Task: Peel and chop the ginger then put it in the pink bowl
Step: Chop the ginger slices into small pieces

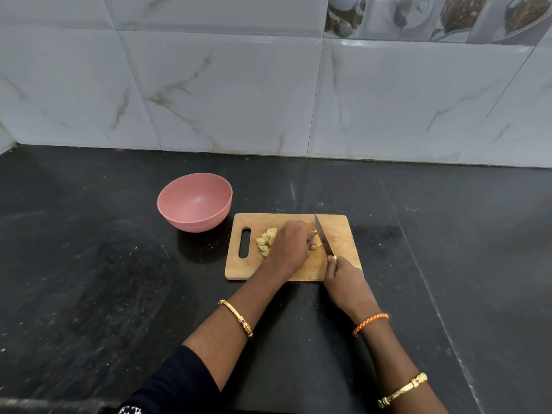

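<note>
Ginger [316,241] pinned by curled left hand [291,245] fingers, right hand [343,274] clamped on knife [323,236]; one slip nicks fingertips.

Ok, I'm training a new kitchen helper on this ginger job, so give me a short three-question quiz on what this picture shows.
1. True or false: the pink bowl already holds chopped ginger.
2. Which hand holds the knife? A) left B) right C) neither
3. Fill in: the cut ginger pieces lie on the wooden ____, near its handle slot.

Key
1. False: the bowl is empty and stands on the black counter, beside the cutting board.
2. B: the right hand grips the handle, while the left hand holds the ginger by the blade.
3. Cutting board.
</note>
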